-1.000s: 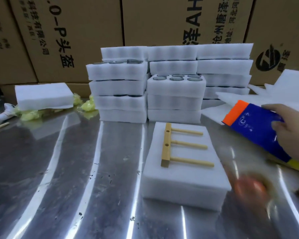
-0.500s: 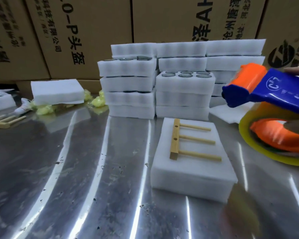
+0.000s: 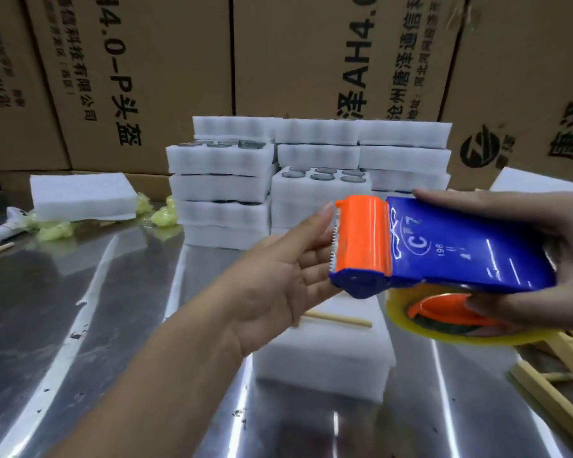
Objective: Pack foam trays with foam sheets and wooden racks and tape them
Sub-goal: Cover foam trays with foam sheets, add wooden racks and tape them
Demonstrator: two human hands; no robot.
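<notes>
Left hand (image 3: 278, 276) newly at tape dispenser (image 3: 444, 246).

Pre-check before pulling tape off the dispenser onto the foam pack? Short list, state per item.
1. Tape dispenser gripped: ok, right hand holds the blue body and roll.
2. Left hand at the tape end: ok, its fingertips sit by the serrated cutter; fingers open.
3. Free tape end pulled out: cannot tell.
4. Foam tray in place: ok, on the metal table under the hands.
5. Wooden rack on the tray: ok, one peg shows; the rest is hidden by the left hand.
6. Fingers clear of the cutter teeth: not ok, they are right beside them.
</notes>
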